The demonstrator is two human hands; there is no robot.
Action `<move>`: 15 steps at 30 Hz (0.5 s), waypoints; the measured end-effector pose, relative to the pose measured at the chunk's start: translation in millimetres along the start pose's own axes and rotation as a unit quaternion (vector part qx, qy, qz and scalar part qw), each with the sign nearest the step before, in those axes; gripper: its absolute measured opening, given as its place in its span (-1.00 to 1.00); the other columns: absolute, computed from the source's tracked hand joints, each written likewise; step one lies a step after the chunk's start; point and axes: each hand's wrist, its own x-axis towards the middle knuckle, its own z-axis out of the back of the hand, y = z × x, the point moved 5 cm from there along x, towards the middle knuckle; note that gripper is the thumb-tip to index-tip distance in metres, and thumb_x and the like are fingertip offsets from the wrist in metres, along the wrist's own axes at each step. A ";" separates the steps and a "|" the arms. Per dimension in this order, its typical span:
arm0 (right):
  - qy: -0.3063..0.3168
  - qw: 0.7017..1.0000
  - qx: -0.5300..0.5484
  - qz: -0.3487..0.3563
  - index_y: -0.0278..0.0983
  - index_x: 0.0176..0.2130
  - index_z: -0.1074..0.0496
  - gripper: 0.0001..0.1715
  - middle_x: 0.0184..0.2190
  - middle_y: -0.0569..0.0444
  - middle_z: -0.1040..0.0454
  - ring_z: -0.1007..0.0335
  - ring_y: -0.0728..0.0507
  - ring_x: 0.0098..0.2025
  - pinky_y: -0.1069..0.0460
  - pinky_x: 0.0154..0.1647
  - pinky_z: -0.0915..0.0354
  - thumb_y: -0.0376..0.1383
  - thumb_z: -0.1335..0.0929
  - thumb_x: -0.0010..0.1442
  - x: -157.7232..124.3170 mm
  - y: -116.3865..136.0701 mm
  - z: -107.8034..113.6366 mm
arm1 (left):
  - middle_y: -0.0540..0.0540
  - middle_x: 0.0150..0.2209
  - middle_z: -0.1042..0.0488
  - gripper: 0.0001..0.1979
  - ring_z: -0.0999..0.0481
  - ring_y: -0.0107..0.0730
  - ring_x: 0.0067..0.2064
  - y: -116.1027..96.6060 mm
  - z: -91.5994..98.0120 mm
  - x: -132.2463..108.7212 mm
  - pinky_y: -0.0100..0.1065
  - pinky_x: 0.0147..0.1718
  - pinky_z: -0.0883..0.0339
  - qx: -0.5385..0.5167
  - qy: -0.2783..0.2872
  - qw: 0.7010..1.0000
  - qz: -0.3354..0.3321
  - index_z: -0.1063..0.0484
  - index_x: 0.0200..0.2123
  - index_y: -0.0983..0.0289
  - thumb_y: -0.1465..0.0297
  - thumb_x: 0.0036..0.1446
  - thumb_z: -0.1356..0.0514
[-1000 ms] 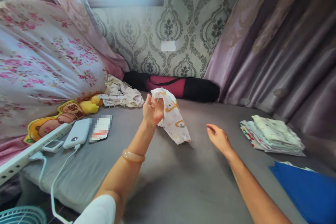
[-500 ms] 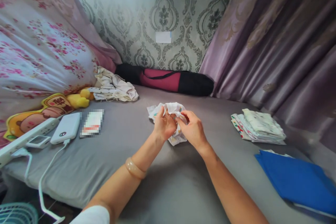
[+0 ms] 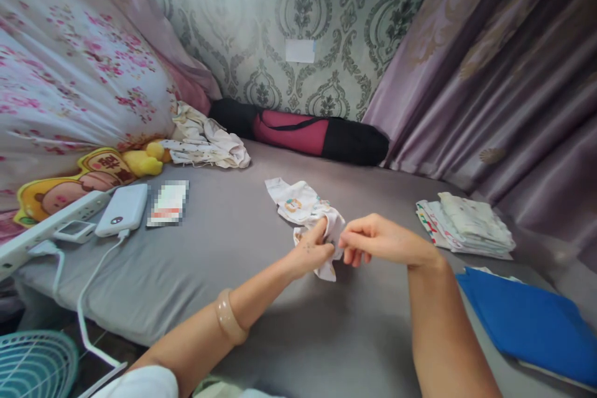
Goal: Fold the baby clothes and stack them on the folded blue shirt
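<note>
A small, crumpled white garment (image 3: 295,200) with an orange and teal print lies partly on the grey bed, its near end raised in my hands. My left hand (image 3: 313,250) has its thumb on top and its fingers tucked into the fabric, gripping it. On the right edge of the same garment, my right hand (image 3: 373,240) pinches the cloth between thumb and forefinger, wrist bent and other fingers curled. My fingertips hide part of the fabric, so I cannot tell which part of the garment is pinched.
Folded clothes (image 3: 476,224) are stacked at the right, near a blue folded cloth (image 3: 532,317). At left lie a power bank (image 3: 122,210), a power strip (image 3: 56,227) and a plush toy (image 3: 84,189). A rumpled cloth (image 3: 209,143) and a long bag (image 3: 289,132) rest along the back.
The garment's printed far part now lies spread out further, away from the hands. My right hand has turned palm-down and shifted right; my left hand has moved lower and to the right.
</note>
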 end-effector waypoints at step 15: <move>-0.161 0.915 -0.369 -0.001 -0.26 -0.15 -0.50 -0.75 -0.10 -0.04 -0.49 -0.40 -0.18 -0.07 0.02 -0.12 -0.23 -0.20 -0.32 0.22 79.2 -3.9 -31.1 | 0.29 -0.16 -0.41 -0.75 -0.39 -0.04 -0.09 29.9 -41.9 -35.1 -0.06 -0.11 -0.33 0.537 0.121 0.815 -0.178 -0.23 -0.20 0.28 0.52 -0.01 -0.07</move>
